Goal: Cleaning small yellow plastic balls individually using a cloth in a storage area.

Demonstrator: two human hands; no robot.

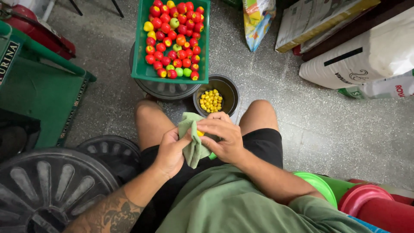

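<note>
My left hand (170, 153) and my right hand (224, 138) meet over my lap, both gripping a green cloth (192, 142). A small yellow fruit (200, 133) peeks out of the cloth between my fingers. Just beyond my knees stands a small dark bucket (228, 88) holding several small yellow fruits (210, 100). Farther ahead a green crate (140, 64) is filled with several red, yellow and green fruits (174, 39), resting on a dark round lid.
Dark round bucket lids (47, 185) lie at lower left beside a green stand (39, 90). Large sacks (366, 56) lean at upper right. Green and red plastic containers (366, 200) sit at lower right on the grey floor.
</note>
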